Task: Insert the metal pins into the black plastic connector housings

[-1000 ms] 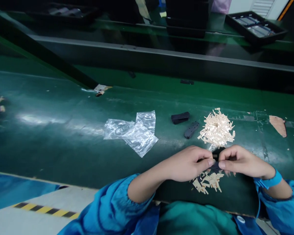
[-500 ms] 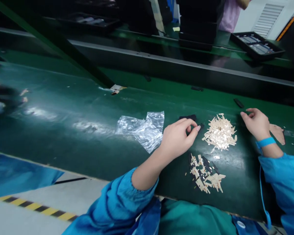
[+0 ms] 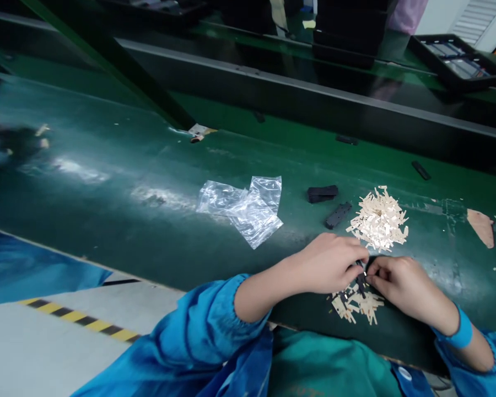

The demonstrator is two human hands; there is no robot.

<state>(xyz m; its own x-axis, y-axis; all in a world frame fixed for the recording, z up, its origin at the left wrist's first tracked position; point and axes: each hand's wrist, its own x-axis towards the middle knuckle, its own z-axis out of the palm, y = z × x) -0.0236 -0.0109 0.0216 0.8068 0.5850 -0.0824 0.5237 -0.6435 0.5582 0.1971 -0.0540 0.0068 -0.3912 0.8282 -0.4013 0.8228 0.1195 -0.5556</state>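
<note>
Above the smaller mixed pile of cream slips and black bits (image 3: 357, 306), my two hands meet, fingertips almost touching. My left hand (image 3: 333, 264) is closed in a pinch on a small black piece (image 3: 361, 280), partly hidden by the fingers. From the other side my right hand (image 3: 409, 286), with a blue wrist strap, pinches at the piece's edge; exactly what its fingers grip is hidden. Just beyond them lies a larger heap of cream-coloured slips (image 3: 379, 220). Left of the heap are a stack of black strips (image 3: 322, 194) and another black strip bundle (image 3: 338, 215).
Clear plastic bags (image 3: 248, 209) lie left of the hands on the green bench (image 3: 161, 242). Single black strips (image 3: 420, 170) are scattered farther back. A tan scrap (image 3: 480, 227) is at right. A green post (image 3: 149, 94) slants down behind the bags.
My left hand has come back toward me from beside the black strips. My right hand has moved left and nearer, from right of the large heap to the smaller pile.
</note>
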